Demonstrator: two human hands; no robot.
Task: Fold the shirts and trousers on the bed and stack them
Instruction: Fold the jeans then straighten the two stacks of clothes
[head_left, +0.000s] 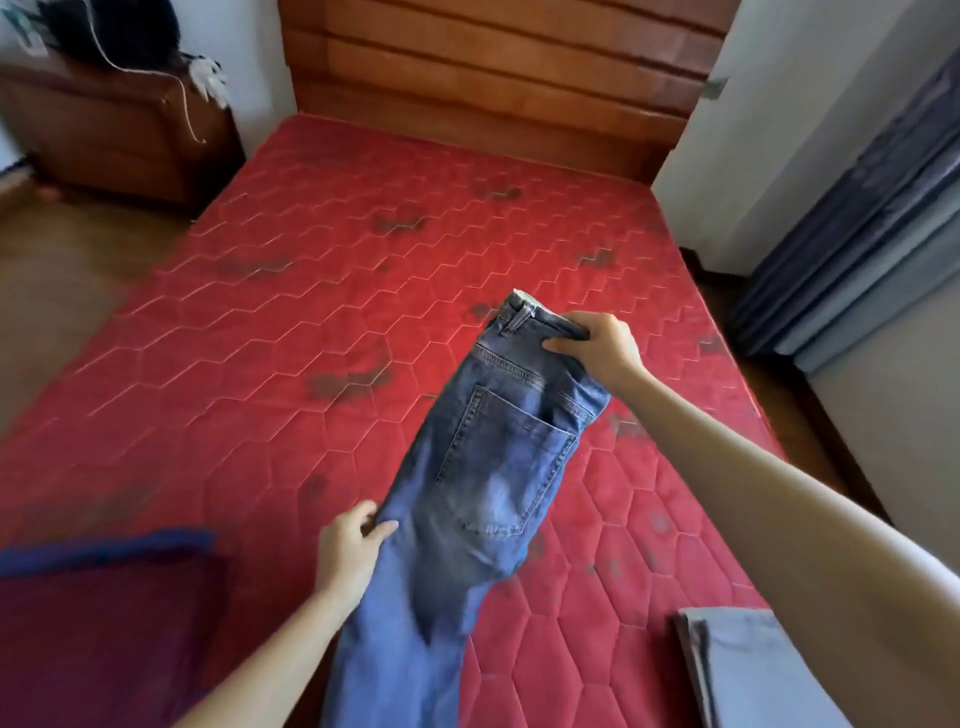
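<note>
While I held the jeans (488, 467) over the red mattress (291, 291), their long axis ran from the waistband, far out and to my right, back down toward my body, where the legs dropped out of view at the bottom edge. My right hand (597, 345) had the waistband end, fingers curled over the top of the band and thumb pinching underneath, so that corner was the farthest point of the garment. My left hand (350, 551) was the nearer one, pinching the left edge of the denim just below the seat, thumb on top. The jeans looked already halved lengthwise, one back pocket facing up, and they hung slack between my two grips, not lying flat. I judged the coming move turned on that diagonal: the cloth lay away and rightward from my left grip, so laying it down straight would mean swinging the waistband end across to line up with the bed. A folded grey garment (748, 670) lay near my right forearm, and a dark red and blue pile (104, 613) lay to my left, both apart from the jeans
</note>
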